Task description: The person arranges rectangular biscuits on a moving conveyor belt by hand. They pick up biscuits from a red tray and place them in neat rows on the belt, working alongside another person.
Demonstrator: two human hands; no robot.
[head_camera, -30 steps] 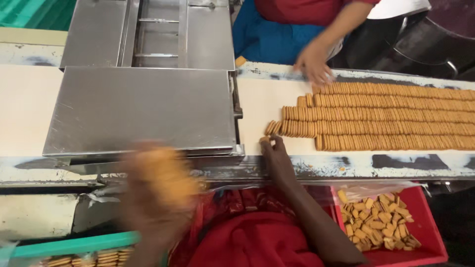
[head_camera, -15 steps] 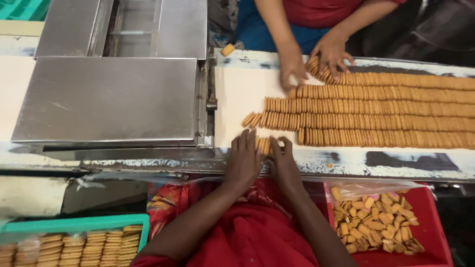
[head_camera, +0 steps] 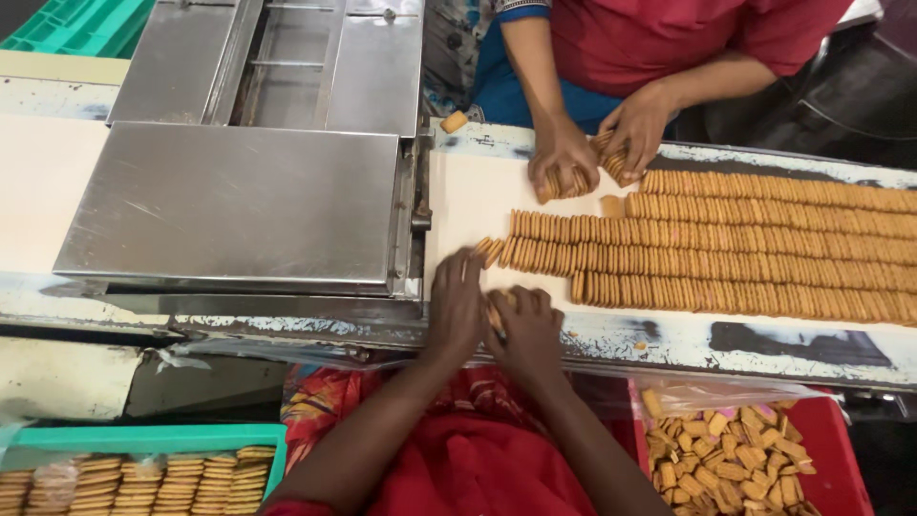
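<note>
So both hands are clamped around a short stack of biscuits (head_camera: 495,311) at the near edge of the white belt (head_camera: 468,205), right at the tail end of the closest row. Left hand (head_camera: 456,306) presses in from one side with fingers curled, right hand (head_camera: 528,330) cups the other side, so the little stack is squeezed between the palms and mostly hidden.

Just past that, the long rows of biscuits (head_camera: 726,253) lie on edge across the belt, running off to the right. Across the belt another person's two hands (head_camera: 597,143) are gathering their own bunch from the far row. One loose biscuit (head_camera: 455,121) sits up on the far rim.

Left of the belt is a steel cover plate (head_camera: 239,201). Down near the lap there's a red crate (head_camera: 841,459) of broken pieces on the right and a green tray (head_camera: 143,438) with neat stacks on the left.
</note>
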